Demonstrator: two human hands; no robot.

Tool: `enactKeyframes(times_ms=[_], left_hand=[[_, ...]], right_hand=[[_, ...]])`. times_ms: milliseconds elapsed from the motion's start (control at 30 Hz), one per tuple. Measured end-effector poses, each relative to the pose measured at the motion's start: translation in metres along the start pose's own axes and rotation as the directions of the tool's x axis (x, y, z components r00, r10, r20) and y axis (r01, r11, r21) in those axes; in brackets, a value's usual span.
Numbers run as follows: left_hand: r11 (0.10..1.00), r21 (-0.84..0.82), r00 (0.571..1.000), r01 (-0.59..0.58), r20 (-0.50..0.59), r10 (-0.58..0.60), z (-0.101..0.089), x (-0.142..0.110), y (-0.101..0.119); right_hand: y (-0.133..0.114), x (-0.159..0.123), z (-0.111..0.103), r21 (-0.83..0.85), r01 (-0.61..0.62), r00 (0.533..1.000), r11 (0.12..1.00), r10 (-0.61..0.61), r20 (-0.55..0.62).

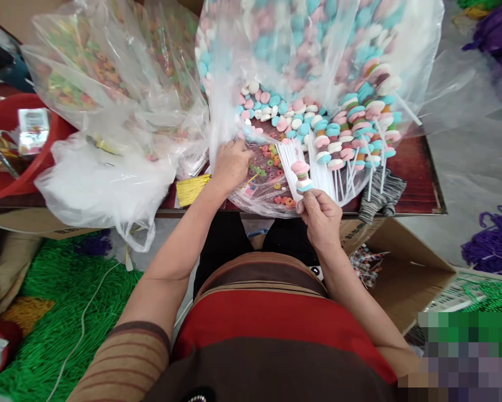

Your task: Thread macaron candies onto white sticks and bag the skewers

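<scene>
In my right hand (pixel 323 219) is a candy stick, closed between thumb and fingers just below its sweets. Threaded on it are a pink disc (pixel 300 167), a white one, a darker ring and a blue disc (pixel 305 185). My left hand (pixel 233 166) reaches down at the left edge of the spread plastic, fingers curled together and their tips hidden. Beside it lie loose gummy rings (pixel 271 156) in red, green and yellow. Bundles of white sticks (pixel 290 159) lie between the hands. Finished-looking candy skewers (pixel 359 131) are piled to the right.
A large clear bag (pixel 318 33) of pastel discs stands at the back. Bags of gummy rings (pixel 104 61) fill the back left, near a red basin (pixel 58 131). Yellow twist ties (pixel 192 191) and a grey glove (pixel 382 195) lie at the front edge. A cardboard box (pixel 410 268) stands below right.
</scene>
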State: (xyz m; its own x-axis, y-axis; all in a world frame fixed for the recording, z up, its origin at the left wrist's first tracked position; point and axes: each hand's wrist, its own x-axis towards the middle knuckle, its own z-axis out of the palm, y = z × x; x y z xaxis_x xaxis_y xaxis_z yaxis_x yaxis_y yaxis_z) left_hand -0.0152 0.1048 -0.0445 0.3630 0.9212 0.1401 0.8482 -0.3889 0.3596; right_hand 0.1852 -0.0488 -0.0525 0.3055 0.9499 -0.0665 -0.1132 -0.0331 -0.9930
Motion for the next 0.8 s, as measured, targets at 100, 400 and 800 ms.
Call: enactKeyframes(times_ms=[100, 400, 800], left_hand=[[0.998, -0.061, 1.0, 0.024, 0.008, -0.024, -0.008, -0.004, 0.001], [0.999, -0.034, 0.987, 0.016, 0.162, -0.01, -0.037, -0.023, 0.011], [0.982, 0.184, 0.982, -0.039, 0.19, 0.004, -0.027, -0.035, 0.025]], right_hand=[[0.001, 0.0, -0.001, -0.024, -0.003, 1.0, 1.0, 0.004, 0.004], [0.002, 0.001, 0.0, -0.028, 0.001, 1.0, 1.0, -0.001, -0.013], [0.003, 0.001, -0.001, -0.02, 0.005, 1.0, 1.0, -0.005, -0.009]])
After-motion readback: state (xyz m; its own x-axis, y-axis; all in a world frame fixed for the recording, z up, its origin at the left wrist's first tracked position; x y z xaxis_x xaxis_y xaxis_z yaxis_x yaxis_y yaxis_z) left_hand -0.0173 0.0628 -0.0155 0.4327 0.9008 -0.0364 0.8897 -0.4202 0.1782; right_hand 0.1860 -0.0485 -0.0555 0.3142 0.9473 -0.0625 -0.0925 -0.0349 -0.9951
